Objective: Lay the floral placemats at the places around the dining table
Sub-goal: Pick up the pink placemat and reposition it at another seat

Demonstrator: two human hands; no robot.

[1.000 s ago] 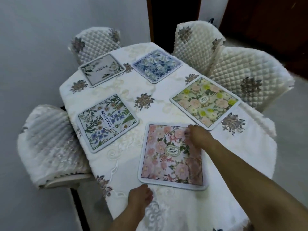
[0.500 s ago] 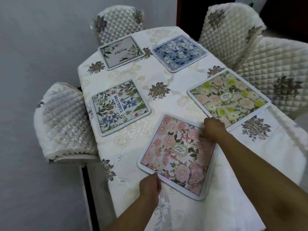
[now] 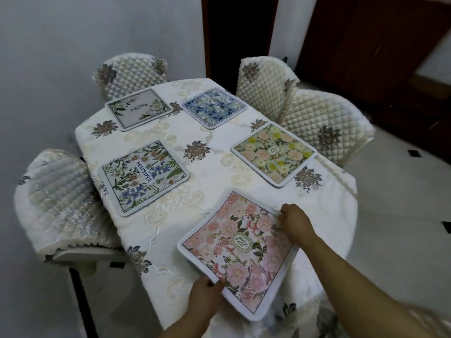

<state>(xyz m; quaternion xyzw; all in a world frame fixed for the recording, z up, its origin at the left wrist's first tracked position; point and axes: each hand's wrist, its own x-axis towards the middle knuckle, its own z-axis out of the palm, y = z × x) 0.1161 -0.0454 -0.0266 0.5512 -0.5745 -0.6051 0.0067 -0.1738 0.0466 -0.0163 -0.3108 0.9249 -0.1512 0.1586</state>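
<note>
A pink floral placemat (image 3: pixel 234 250) lies turned at an angle on the near end of the dining table (image 3: pixel 214 172), which has a white embroidered cloth. My left hand (image 3: pixel 207 292) pinches its near left edge. My right hand (image 3: pixel 296 222) grips its far right corner. Several other placemats lie flat: a blue-and-green "BEAUTIFUL" mat (image 3: pixel 142 175) at the left, a yellow-pink mat (image 3: pixel 274 153) at the right, a grey-white mat (image 3: pixel 138 109) at the far left and a blue floral mat (image 3: pixel 214 108) at the far right.
Quilted covered chairs stand around the table: one at the left (image 3: pixel 56 201), one at the far end (image 3: pixel 133 71), two at the right (image 3: pixel 266 79) (image 3: pixel 327 128). A grey wall runs on the left. A dark doorway and wooden furniture are behind.
The pink placemat has turned further and slid towards the table's near right edge, with both hands on it. My left hand went from resting beside it to pinching its edge. The camera moved back.
</note>
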